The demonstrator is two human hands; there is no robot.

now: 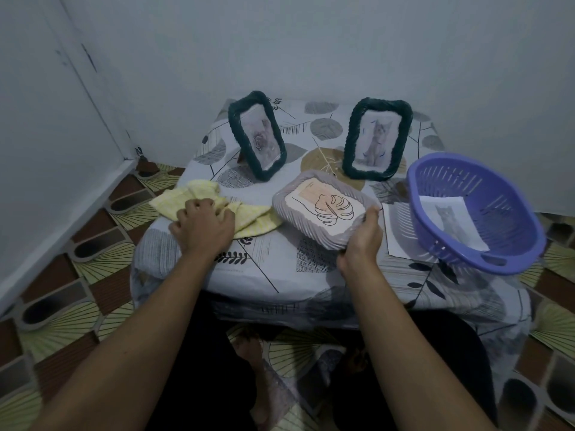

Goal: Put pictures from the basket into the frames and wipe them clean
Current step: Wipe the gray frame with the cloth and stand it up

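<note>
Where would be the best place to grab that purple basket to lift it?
Probably take the basket by the slot handle in its near rim, coming from the person's side with fingers through the slot. The basket tips toward the person, so that rim is closest and lowest, and a grip there stays off the picture lying inside.

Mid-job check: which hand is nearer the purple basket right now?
Right. The right hand grips the grey frame just left of the purple basket; the left hand grips the yellow cloth, farther left beyond the frame.
</note>
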